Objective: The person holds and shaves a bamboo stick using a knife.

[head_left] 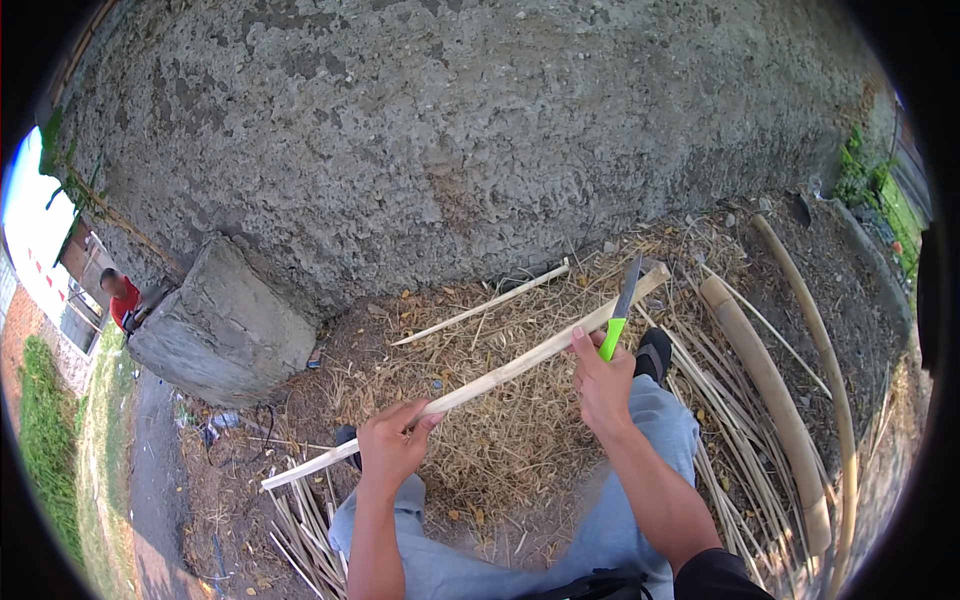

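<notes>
A long pale bamboo strip (500, 372) lies slantwise across my lap, its left end low and its right end raised toward the wall. My left hand (390, 443) is closed around its lower left part. Near the strip's upper right part is my right hand (603, 385), closed on the green handle of a knife (622, 305). The knife's blade points up and away, close beside the strip. The thumb of that hand also touches the strip. Which fingers of my right hand bear on the strip is partly hidden.
Shavings (490, 455) cover the ground between my feet. Split strips (725, 430) lie at my right, beside a thick bamboo pole (775, 415) and a thinner curved pole (815, 320). A rough wall (500, 150) stands ahead, with a concrete block (225, 325) at left. A person in red (122, 300) is beyond it.
</notes>
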Available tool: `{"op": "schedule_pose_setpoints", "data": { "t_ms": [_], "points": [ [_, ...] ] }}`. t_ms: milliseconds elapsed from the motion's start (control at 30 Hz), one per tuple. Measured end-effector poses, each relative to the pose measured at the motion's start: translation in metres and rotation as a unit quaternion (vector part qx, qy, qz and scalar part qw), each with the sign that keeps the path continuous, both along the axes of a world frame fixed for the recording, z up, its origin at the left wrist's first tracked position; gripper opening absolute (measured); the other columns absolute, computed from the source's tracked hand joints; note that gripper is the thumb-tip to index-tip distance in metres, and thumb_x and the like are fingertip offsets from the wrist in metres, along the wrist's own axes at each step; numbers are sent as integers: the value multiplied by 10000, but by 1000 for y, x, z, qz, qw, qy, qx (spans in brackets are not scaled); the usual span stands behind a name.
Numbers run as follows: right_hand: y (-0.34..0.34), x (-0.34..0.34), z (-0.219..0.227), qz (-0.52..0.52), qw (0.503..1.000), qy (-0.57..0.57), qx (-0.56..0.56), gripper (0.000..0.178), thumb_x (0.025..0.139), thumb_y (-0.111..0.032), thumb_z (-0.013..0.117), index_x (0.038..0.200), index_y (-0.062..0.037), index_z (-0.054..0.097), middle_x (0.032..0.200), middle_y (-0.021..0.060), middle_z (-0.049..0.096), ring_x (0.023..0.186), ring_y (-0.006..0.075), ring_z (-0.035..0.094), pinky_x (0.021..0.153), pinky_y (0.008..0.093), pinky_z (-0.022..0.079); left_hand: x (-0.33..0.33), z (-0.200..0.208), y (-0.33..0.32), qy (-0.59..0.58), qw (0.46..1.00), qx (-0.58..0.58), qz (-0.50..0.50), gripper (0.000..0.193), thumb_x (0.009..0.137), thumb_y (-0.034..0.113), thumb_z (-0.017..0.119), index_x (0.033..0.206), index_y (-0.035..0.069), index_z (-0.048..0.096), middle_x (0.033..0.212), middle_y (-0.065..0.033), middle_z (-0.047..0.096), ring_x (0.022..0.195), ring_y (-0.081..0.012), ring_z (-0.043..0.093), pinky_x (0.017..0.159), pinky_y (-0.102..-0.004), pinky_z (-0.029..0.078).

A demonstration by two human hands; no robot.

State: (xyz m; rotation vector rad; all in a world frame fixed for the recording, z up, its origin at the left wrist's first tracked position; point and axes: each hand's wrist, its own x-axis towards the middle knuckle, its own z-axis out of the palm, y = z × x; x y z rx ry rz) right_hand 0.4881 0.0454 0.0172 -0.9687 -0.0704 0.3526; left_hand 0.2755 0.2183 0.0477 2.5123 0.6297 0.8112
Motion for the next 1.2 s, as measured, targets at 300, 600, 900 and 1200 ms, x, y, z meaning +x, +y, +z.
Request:
{"op": "schedule_pose_setpoints", "data": {
  "t_ms": [300,600,900,1200],
  "points": [
    [-7,-13,-8,-4,999,-12,-35,209,907,-173,706,908,20,625,718,59,649,410,9,354,359,202,241,-7,-10,-9,-26,998,21,44,377,709,327,845,925,34,746,755,-117,709,589,-231,641,553,-325,495],
    [-14,-14,-9,-1,995,-49,-82,196,920,-138,677,952,55,672,737,66,678,425,-3,370,365,197,243,-11,-12,-15,47,998,-14,47,409,746,437,804,893,58,755,727,-117,711,570,-240,666,543,-316,514],
    [-14,-14,-10,42,994,-78,-63,205,971,-124,591,1066,44,659,737,55,669,419,6,343,379,215,259,-13,-11,-14,26,998,-23,56,287,780,351,800,853,76,765,620,-76,664,504,-183,610,492,-302,446],
    [-15,-15,-14,52,991,-78,-92,212,955,-130,609,1025,48,700,722,24,676,444,-3,371,393,207,259,-15,-3,-20,24,998,-29,57,301,779,346,801,815,52,748,614,-79,658,500,-197,607,500,-313,446]
  ]
}}
